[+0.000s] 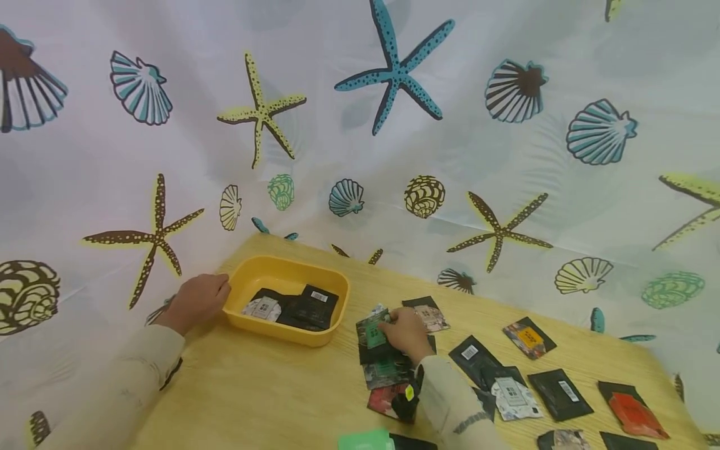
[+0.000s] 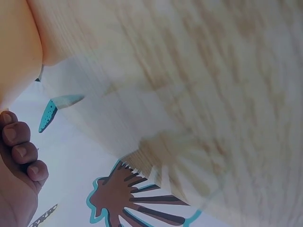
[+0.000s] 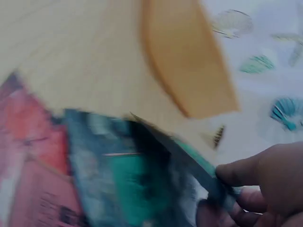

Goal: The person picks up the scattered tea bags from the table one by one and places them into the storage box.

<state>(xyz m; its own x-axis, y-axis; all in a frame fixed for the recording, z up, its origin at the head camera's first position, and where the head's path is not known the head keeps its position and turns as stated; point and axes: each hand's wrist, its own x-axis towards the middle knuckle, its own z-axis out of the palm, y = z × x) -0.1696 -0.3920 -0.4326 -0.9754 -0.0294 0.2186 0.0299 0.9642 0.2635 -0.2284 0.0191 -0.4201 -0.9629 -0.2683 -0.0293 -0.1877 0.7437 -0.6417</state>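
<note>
My right hand (image 1: 407, 334) pinches a black sachet with a green label (image 1: 374, 334), lifted at an angle over other sachets. In the right wrist view, thumb and fingers (image 3: 265, 179) grip its edge, and the image is blurred. Beneath it lie another green-labelled sachet (image 1: 388, 374) and a red-labelled one (image 1: 388, 400). Curled fingers of my left hand (image 1: 197, 303) hold the left end of a yellow tub (image 1: 312, 337); the left wrist view shows those fingers (image 2: 21, 153) against its wall. Inside the tub lie black sachets (image 1: 315, 307), one with a white label (image 1: 264, 307).
More sachets lie spread to the right, including a white-labelled one (image 1: 514, 394), an orange-labelled one (image 1: 530, 337) and a red one (image 1: 632, 409). A green object (image 1: 365, 440) shows at the near edge. A shell-patterned curtain (image 1: 360, 156) hangs behind the table (image 1: 247, 387).
</note>
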